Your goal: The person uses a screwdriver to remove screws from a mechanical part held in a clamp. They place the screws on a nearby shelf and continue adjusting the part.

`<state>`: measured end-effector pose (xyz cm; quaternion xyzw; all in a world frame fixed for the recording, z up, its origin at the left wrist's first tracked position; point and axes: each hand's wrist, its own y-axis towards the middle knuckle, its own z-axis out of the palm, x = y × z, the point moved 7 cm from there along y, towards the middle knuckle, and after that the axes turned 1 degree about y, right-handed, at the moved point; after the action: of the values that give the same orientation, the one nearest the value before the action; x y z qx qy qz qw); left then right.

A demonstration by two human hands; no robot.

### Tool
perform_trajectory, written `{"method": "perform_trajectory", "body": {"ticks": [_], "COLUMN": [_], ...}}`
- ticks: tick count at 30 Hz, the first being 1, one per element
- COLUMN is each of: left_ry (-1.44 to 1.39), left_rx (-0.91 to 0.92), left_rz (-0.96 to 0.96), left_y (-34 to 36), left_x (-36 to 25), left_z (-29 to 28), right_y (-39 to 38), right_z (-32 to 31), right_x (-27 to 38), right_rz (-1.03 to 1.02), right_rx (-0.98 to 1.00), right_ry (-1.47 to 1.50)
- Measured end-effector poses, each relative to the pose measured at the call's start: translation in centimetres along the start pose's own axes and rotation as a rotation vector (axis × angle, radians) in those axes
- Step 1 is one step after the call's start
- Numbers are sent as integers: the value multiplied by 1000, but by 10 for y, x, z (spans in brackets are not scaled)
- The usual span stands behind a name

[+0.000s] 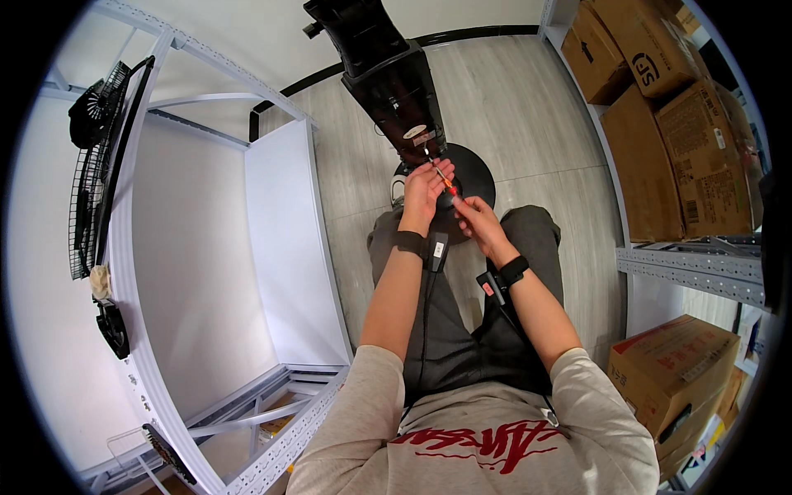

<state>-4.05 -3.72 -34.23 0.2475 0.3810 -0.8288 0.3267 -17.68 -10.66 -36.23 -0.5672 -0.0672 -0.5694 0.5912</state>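
A tall black appliance housing on a round black base stands between my knees, its inner side toward me. My right hand grips a screwdriver by its red and orange handle, fingers closed. The shaft points up and left toward the lower end of the housing, where the tip is hard to make out. Close against the housing, my left hand has its fingers bent around the shaft near the tip, palm partly turned up. A pale oval label sits on the housing just above my fingers.
White metal shelving stands on the left, with black fan parts on it. Cardboard boxes fill the right shelf, and another box stands lower right. A small black box with a cable hangs by my left wrist.
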Motion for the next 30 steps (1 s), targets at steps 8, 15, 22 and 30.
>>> {"method": "perform_trajectory", "body": {"ticks": [8,15,22,30], "left_ry": [7,4,13,8], "left_rx": [-13,-10,-16,-12], "left_rz": [1,11,-6,5], "left_y": [-1,2,0,2], "left_x": [0,0,1,1], "left_z": [3,-2,3,-1], "right_y": [6,-2,3,0], "right_z": [-6,2,0,2], "right_x": [-7,2,-1,-2], "right_rz": [26,47,-37,64], "right_rx": [80,56,53,96], "right_ry": [-34,15,-84,27]}}
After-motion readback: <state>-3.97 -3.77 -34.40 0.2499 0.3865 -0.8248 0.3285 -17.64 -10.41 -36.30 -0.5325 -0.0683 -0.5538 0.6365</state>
